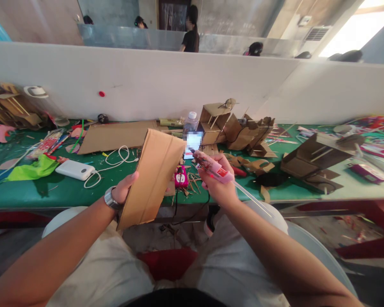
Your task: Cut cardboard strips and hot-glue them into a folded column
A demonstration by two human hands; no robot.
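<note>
My left hand (126, 187) grips a folded piece of cardboard (152, 179) by its left side, holding it tilted above the table's front edge. In my right hand (219, 183) is a pink hot glue gun (214, 168), its dark-smeared nozzle end directed up and left toward the cardboard's upper right edge, apart from it. A long clear glue stick (254, 199) sticks out of the gun's rear. Between the two hands, a pink power socket (181, 177) with a dark cable plugged in lies on the green table (109, 187).
A phone with a lit screen (192, 145) leans by a plastic bottle (191, 121). Several cardboard models stand behind it, with another cardboard model (316, 157) at right. A white power bank (75, 169), a flat cardboard sheet (118, 135) and scraps lie left. A white partition (166, 81) borders the table.
</note>
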